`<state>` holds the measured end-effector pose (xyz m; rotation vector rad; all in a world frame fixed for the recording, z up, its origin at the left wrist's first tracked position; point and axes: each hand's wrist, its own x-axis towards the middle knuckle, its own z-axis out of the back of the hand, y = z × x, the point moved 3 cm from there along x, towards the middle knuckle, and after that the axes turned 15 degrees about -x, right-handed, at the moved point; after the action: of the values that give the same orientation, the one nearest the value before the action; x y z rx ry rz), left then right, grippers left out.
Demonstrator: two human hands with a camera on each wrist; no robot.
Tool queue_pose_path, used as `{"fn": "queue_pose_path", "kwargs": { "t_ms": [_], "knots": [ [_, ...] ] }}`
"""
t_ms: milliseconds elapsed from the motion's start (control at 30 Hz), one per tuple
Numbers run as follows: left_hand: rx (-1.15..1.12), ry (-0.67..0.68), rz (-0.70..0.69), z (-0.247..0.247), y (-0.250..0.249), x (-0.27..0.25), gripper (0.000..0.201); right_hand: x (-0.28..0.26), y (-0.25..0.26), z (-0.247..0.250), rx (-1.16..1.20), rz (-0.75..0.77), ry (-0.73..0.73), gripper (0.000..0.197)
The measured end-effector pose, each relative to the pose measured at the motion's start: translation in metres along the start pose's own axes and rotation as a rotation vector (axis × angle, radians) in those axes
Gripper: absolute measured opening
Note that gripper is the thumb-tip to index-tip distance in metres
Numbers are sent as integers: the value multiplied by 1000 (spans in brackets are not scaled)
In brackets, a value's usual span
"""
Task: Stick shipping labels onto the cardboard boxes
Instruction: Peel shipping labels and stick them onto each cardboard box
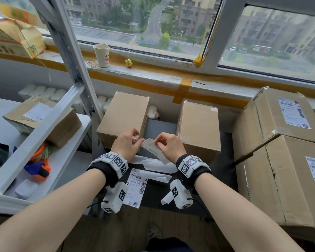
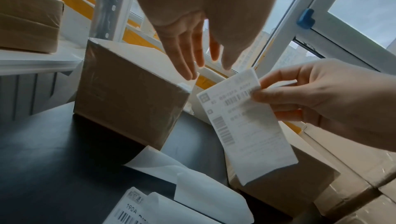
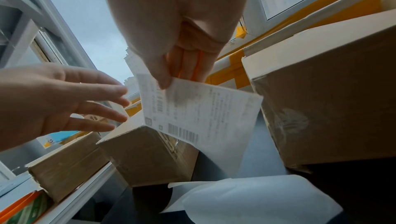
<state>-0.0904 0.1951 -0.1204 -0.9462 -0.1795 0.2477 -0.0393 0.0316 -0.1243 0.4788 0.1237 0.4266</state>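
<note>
- The right hand (image 1: 168, 144) pinches a printed shipping label (image 2: 246, 126) at its upper edge, thumb on the printed face and fingers behind; the label hangs free in the air, its lower end curling down.
- The left hand (image 1: 126, 143) is spread, fingers (image 2: 188, 58) straight and slightly apart, holding nothing; its fingertips lie just beside the held label's upper corner, and whether they touch it cannot be told.
- The held label hangs between two plain cardboard boxes: the left box (image 1: 124, 117) is just beside it, the right box (image 1: 199, 128) near its other side.
- Below the held label, peeled white backing strips (image 1: 153, 167) lie on the dark table (image 1: 153, 195).
- Near the strips, toward the person, a second printed label (image 1: 136, 188) lies flat.
- Right of the right box, two large stacked cartons (image 1: 273, 135) already carry labels.
</note>
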Motion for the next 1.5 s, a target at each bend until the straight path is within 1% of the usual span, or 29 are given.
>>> {"fn": "queue_pose_path", "kwargs": {
  "t_ms": [33, 67, 100, 167, 233, 333, 433, 533, 667, 800, 900, 1100, 1300, 1400, 1500],
  "knots": [
    [-17, -29, 28, 1, 1, 0, 16, 0, -1, 0, 15, -12, -14, 9],
    [-54, -24, 73, 1, 2, 1, 16, 0, -2, -1, 39, -20, -24, 8],
    [-131, 11, 125, -1, 3, 1, 19, 0, -3, -2, 65, -28, -31, 8],
    [-368, 115, 241, -8, 1, 0, 25, -1, -2, -4, 117, -34, -37, 10],
    [-533, 180, 337, -12, -6, -2, 26, -2, 1, -5, 170, -30, -44, 13],
    [-655, 205, 417, -15, -14, -3, 29, -3, 4, -7, 245, -41, -58, 14],
    [-722, 217, 449, -15, -16, 0, 31, -4, 6, -8, 296, -60, -60, 15],
    [-739, 237, 447, -16, -15, 2, 26, -4, 6, -7, 345, -73, -53, 14],
    [-733, 230, 442, -17, -15, 4, 31, -3, 2, -10, 393, -81, -38, 15],
    [-727, 223, 430, -19, -17, 5, 31, -2, 2, -11, 429, -72, -15, 18],
    [-720, 222, 416, -19, -20, 5, 32, -3, 3, -8, 413, -57, -8, 22],
    [-714, 233, 399, -20, -21, 4, 33, -3, 2, -8, 432, -72, -7, 22],
    [-715, 228, 365, -20, -22, 3, 25, -5, 1, -9, 528, -103, -1, 22],
    [-693, 226, 341, -19, -23, 4, 14, -7, 3, -7, 578, -102, 42, 24],
    [-676, 242, 333, -19, -24, 3, 9, -7, 4, -4, 618, -158, 57, 22]
  ]
}}
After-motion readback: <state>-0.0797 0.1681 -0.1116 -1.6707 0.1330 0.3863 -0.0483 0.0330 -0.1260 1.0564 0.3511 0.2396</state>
